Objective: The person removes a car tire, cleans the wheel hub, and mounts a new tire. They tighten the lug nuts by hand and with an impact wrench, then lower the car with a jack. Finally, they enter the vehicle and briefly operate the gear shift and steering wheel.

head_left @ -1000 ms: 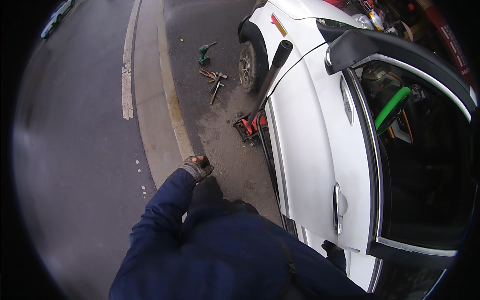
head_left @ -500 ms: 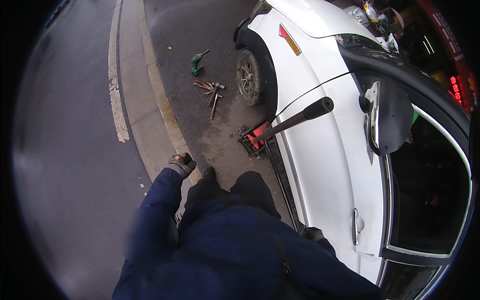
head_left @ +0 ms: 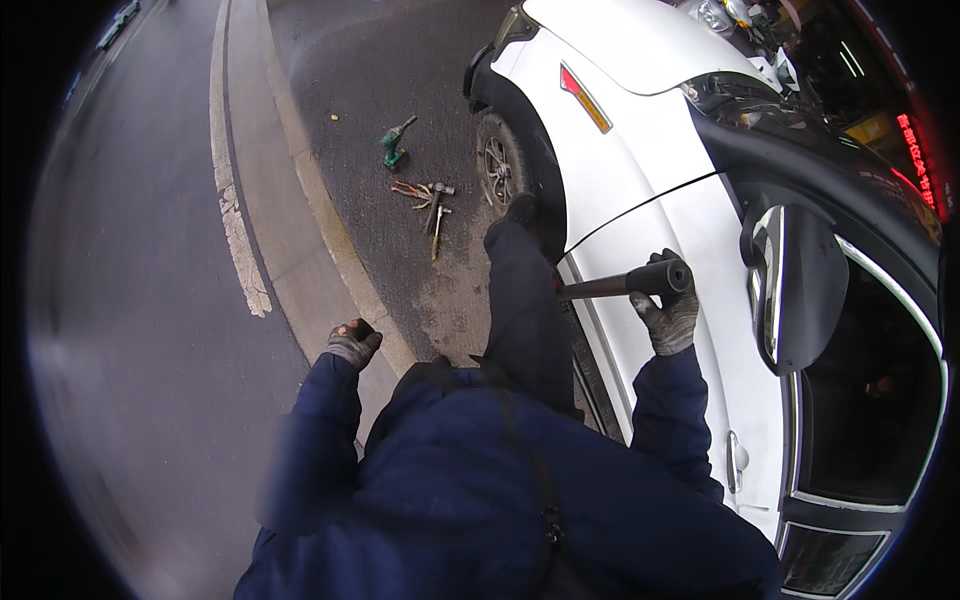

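My right hand (head_left: 672,320), in a grey glove with a dark palm, is at the top end of the long black jack handle (head_left: 598,289). Its thumb lies under the handle and its fingers reach round the far side. The handle slants up beside the white car (head_left: 630,150); my outstretched leg (head_left: 522,300) hides the jack's red body. Out to the left, over the kerb, my gloved left hand (head_left: 355,343) is curled into a loose fist, with nothing visible sticking out of it.
On the asphalt ahead lie a green power drill (head_left: 393,146), a hammer (head_left: 436,205), red-handled pliers (head_left: 410,190) and another slim tool (head_left: 436,240). The car's front wheel (head_left: 498,160) is just beyond my foot. Its side mirror (head_left: 800,285) juts out at right; a kerb (head_left: 335,240) runs along the left.
My right hand has come up from beside the car door to the jack handle's end. One leg has stepped forward towards the front wheel, covering the jack. My left hand stays curled.
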`<state>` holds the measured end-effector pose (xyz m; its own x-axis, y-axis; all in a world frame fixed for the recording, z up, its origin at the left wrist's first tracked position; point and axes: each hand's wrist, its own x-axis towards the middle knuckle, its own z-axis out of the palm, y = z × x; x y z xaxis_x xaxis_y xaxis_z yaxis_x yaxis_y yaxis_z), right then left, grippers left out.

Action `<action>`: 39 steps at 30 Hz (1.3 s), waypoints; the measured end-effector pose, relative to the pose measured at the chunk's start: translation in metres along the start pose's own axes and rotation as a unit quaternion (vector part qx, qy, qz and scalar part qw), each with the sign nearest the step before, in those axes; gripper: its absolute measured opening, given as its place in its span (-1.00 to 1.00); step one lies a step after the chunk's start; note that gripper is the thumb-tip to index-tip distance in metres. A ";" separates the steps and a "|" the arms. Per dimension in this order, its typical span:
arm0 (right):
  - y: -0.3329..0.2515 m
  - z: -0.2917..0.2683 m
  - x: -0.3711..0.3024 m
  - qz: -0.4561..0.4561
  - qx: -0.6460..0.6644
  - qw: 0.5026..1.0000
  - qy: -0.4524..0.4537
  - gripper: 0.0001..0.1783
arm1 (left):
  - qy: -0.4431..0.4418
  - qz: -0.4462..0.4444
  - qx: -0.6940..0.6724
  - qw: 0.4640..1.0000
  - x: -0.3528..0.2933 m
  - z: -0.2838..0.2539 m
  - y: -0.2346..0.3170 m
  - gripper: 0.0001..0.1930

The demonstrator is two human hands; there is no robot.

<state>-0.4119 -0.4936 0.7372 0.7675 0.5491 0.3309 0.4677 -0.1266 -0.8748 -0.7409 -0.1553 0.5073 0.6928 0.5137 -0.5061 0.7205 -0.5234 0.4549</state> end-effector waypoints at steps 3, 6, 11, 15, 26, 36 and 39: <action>-0.001 0.011 0.006 0.033 -0.002 0.999 -0.023 -0.43 | -0.010 0.031 0.042 0.999 0.016 0.000 -0.001 -0.69; 0.000 0.020 -0.003 0.026 0.009 1.000 -0.011 -0.48 | -0.043 0.034 -0.001 0.999 0.018 -0.003 -0.005 -0.67; -0.006 0.027 -0.016 0.028 0.022 0.999 0.031 -0.42 | -0.045 0.045 -0.011 0.998 0.003 -0.003 -0.010 -0.64; -0.007 0.026 -0.016 0.058 0.016 0.997 0.040 -0.42 | -0.113 0.022 0.085 0.990 0.011 0.005 0.003 -0.66; 0.016 0.017 -0.006 0.003 -0.059 0.997 0.058 -0.62 | -0.007 0.059 -0.031 0.998 0.002 0.001 -0.011 -0.71; 0.035 0.011 0.005 0.016 0.057 0.993 0.098 -0.62 | -0.083 0.066 -0.035 0.994 0.043 -0.044 0.060 -0.75; 0.037 0.015 0.006 0.001 0.072 0.992 0.106 -0.59 | -0.027 0.065 -0.020 0.997 0.043 -0.047 0.053 -0.72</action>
<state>-0.3968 -0.4826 0.7010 0.8510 0.3601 0.3823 0.4097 0.0003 -0.9122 -0.6716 -0.1286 0.5439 0.7791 0.4048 -0.4787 0.6254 -0.5552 0.5483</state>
